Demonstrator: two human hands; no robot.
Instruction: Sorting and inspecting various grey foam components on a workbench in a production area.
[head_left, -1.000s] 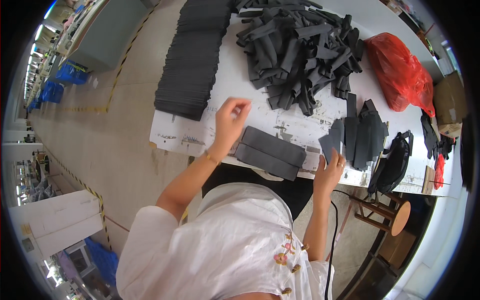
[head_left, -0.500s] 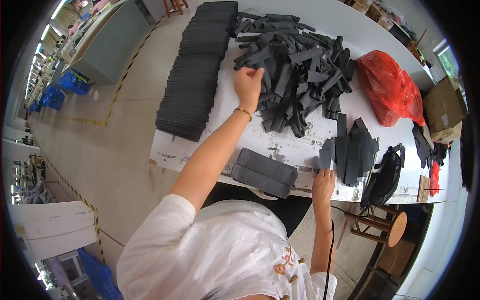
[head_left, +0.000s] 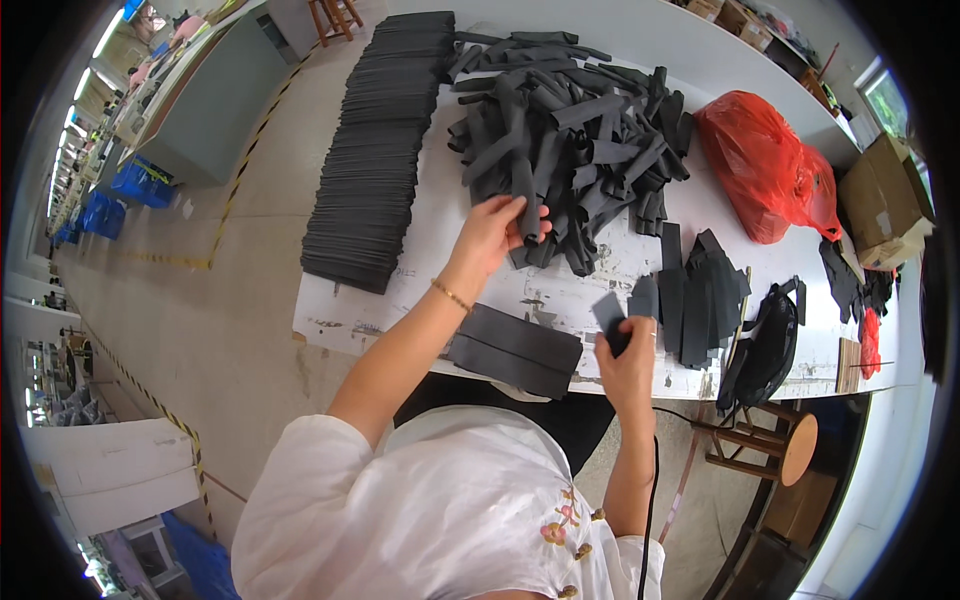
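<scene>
My left hand (head_left: pixel 485 235) is closed on a dark grey fabric strip (head_left: pixel 523 180) at the front of a loose pile of curled strips (head_left: pixel 600 125). My right hand (head_left: pixel 625 365) grips a small flat dark grey piece (head_left: pixel 608 315), beside more small pieces (head_left: pixel 643 293) and a fanned bunch of longer flat strips (head_left: pixel 700 305). Between my forearms, two dark grey folded bands (head_left: pixel 510 345) lie side by side at the near edge of the white table (head_left: pixel 330 322). A long, tightly layered stack of dark grey pieces (head_left: pixel 365 160) lies to the left.
At the right are a red plastic bag (head_left: pixel 750 160), a black pouch (head_left: pixel 765 345), a cardboard box (head_left: pixel 880 200) and wooden boards (head_left: pixel 851 360). A stool (head_left: pixel 798 450) stands under the right edge. A taped-off aisle runs left, with blue bins (head_left: pixel 140 185) and workbenches.
My left hand reached up into the loose pile and has come back toward me, now holding a strip. My right hand has shifted slightly left, lifting the small piece off the bunch.
</scene>
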